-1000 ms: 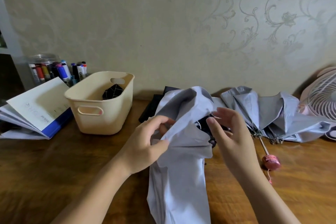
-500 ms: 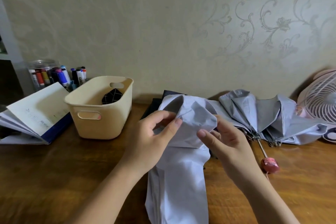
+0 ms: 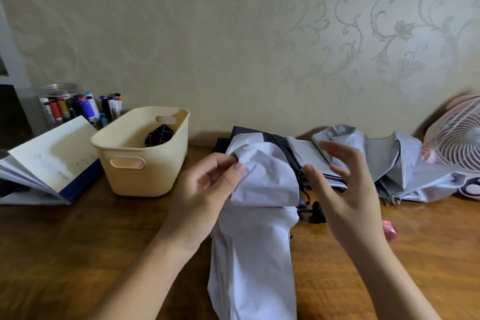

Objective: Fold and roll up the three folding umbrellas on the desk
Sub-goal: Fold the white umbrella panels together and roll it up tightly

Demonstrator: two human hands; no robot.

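A cream plastic basket [image 3: 145,176] with cut-out handles stands on the wooden worktop [image 3: 78,241]; a dark thing with thin pale lines [image 3: 159,134] lies inside it. Just left of the basket, an open book [image 3: 52,153] with a blue cover rests tilted. Behind them a clear jar [image 3: 55,104] and loose markers [image 3: 112,106] stand against the patterned wall [image 3: 207,34]. A pink fan [image 3: 461,138] sits at far right.

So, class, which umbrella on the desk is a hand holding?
The pale lilac umbrella nearest the camera: the left hand pinches its canopy. The grey-lined umbrella by the fan and the dark umbrella behind are not held.
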